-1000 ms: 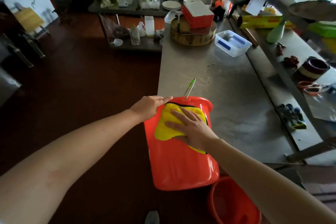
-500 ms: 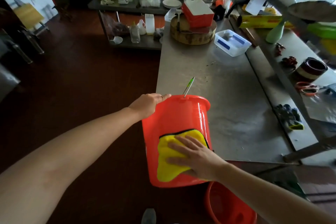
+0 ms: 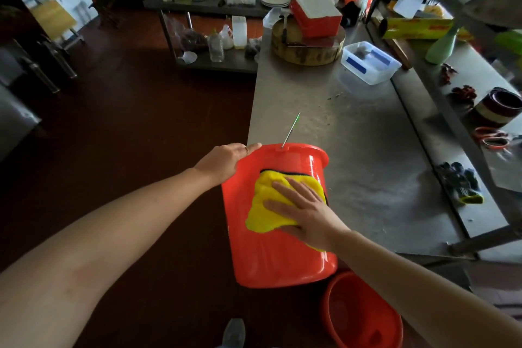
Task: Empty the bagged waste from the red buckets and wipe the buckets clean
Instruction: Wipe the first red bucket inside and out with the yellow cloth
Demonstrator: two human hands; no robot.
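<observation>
Glossy red bucket (image 3: pixel 271 257), apparently tipped; left grip (image 3: pixel 223 161) holds its rim (image 3: pixel 299 147), right grip (image 3: pixel 305 212) flat, pressing yellow cloth (image 3: pixel 265 215).

One wide head-worn camera is looking forward and down, close above a red bucket (image 3: pixel 271 257) beside a steel counter (image 3: pixel 353 150).

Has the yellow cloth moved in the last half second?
Yes. The yellow cloth under the right hand slid up the red bucket toward its rim.
</observation>
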